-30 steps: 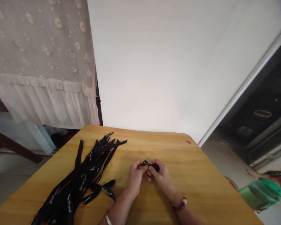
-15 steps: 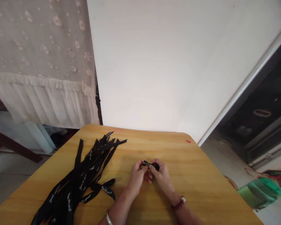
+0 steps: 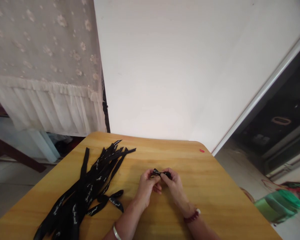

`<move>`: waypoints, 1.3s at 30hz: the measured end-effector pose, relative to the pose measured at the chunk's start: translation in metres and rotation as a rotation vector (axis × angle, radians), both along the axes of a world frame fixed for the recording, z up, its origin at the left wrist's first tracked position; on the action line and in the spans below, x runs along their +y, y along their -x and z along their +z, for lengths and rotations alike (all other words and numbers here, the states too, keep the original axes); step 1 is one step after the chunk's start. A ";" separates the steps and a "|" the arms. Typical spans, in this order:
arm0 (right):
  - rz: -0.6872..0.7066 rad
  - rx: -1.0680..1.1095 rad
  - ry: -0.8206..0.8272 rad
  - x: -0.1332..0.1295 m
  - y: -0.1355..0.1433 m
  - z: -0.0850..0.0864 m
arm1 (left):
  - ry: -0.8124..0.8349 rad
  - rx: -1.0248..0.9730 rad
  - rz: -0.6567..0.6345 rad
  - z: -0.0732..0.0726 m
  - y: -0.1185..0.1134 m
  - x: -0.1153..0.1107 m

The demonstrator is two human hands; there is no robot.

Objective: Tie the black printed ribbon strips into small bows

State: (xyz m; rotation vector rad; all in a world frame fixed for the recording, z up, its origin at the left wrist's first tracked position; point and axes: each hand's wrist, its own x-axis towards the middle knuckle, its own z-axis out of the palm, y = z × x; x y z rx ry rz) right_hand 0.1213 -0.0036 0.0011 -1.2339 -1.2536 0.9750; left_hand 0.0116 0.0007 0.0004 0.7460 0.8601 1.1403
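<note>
Head view: grips of left hand point(image 3: 148, 184) and right hand point(image 3: 172, 181) both clamped on a black ribbon point(image 3: 156, 172), over tabletop point(image 3: 205, 186), between left and right edges. Ribbon pile point(image 3: 88, 186) toward left edge. Step looks like shaping a bow; next move probably calls for steady pinching. Green container point(image 3: 277, 206) beyond right edge, contents unclear.

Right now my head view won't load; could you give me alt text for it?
The left hand and right hand pinch a printed black ribbon between them over a wooden table. Left of them lie a pile of black ribbons and a looped ribbon; a red scrap sits near the far right corner.
</note>
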 end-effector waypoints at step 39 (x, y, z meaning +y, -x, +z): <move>0.030 -0.034 -0.055 -0.002 -0.005 0.009 | 0.026 -0.092 0.063 -0.003 0.003 0.004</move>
